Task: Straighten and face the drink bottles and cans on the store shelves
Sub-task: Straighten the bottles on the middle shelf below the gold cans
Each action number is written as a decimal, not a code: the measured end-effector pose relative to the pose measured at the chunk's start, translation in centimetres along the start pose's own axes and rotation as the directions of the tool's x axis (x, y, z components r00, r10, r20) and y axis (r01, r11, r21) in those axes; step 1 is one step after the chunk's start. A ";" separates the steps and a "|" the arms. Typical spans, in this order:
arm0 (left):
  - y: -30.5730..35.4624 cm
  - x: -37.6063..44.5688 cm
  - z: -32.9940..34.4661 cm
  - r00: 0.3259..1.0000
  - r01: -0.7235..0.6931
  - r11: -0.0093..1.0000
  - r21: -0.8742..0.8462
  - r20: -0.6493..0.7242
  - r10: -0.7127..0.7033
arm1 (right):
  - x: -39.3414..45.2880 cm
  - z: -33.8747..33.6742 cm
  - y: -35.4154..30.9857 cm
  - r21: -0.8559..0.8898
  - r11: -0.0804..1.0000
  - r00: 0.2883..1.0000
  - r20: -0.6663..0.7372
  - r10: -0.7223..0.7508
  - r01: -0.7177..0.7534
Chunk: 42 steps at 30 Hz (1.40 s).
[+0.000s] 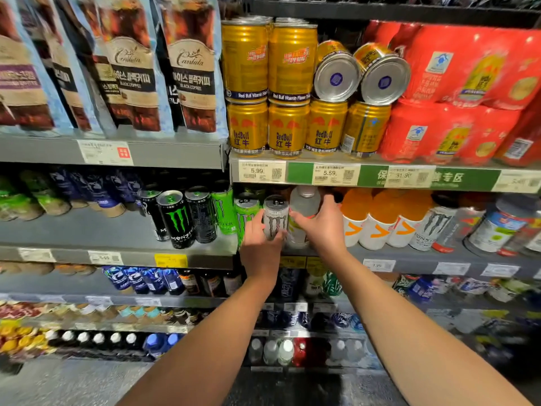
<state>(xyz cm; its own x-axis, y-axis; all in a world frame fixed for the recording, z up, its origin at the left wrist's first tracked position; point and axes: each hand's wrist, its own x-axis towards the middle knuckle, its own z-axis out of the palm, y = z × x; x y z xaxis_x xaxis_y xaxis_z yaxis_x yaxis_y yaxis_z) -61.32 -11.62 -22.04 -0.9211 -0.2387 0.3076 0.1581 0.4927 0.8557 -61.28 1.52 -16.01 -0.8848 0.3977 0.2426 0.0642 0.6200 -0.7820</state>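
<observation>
- Stood upright on the middle shelf [117,230], the white Monster can [275,216], long axis vertical, logo turned outward.
- Curled around that can's lower left side, the left hand [259,249], fingers wrapped on its wall.
- Wrapped around the clear bottle [303,213] touching the can's right side, the right hand [323,227], thumb across the bottle's front.
- Both hands equally close to their own items; can directly ahead of the left hand, bottle directly ahead of the right.
- Judged as mid-facing: can and bottle at the shelf's front edge, probably needing only a small twist or a nudge into line.
- Beside the can on the left, green Monster cans [234,215], then black Monster cans [178,218], some angled.
- On the shelf above, 2 gold Red Bull cans [360,73] lying on their sides atop the upright row, not yet straightened.
</observation>
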 end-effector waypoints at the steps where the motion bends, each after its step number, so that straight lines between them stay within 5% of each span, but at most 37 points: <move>1: 0.0 -0.1 0.0 1.000 -0.009 1.000 0.023 0.001 0.009 | -0.4 0.0 0.1 0.031 0.999 1.000 0.002 -0.013 0.013; 7: 0.6 -0.5 -0.3 0.999 -0.039 0.995 0.097 -0.033 0.042 | -3.0 0.3 0.8 0.099 0.992 0.994 -0.087 -0.069 0.077; 11: 0.6 -0.6 -0.1 0.996 -0.053 0.992 0.118 -0.064 0.061 | -4.1 1.0 0.7 0.347 0.938 0.995 -0.091 0.028 0.006; 20: -0.3 -0.3 0.4 0.989 -0.090 0.996 -0.015 -0.121 0.087 | -3.7 2.7 0.8 0.355 0.934 0.997 -0.052 0.061 -0.038; 24: -0.6 -0.2 0.4 0.981 -0.143 0.989 -0.024 -0.137 0.139 | -4.1 1.6 1.5 0.507 0.861 0.998 -0.020 0.063 -0.045; 34: 3.3 -3.3 4.5 0.981 -0.129 0.936 -0.328 0.099 0.170 | -5.7 -5.4 5.4 0.703 0.709 0.988 -0.062 0.143 -0.059; 39: 7.7 -6.2 9.0 0.971 -0.142 0.949 -0.282 0.149 0.189 | -5.8 -11.3 10.0 0.523 0.852 0.982 -0.166 0.093 0.008; 42: 10.2 -8.4 12.7 0.961 0.011 0.963 -0.269 0.269 0.064 | -5.1 -15.6 13.6 0.500 0.866 0.976 -0.198 0.088 0.024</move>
<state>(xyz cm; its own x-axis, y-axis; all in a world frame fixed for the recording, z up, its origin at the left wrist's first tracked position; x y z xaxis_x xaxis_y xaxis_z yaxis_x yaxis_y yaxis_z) -56.54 6.08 -21.15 -0.9707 0.0269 0.2387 0.2378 0.2471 0.9394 -48.70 18.42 -18.93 -0.7668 0.5765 0.2821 -0.1959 0.2083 -0.9582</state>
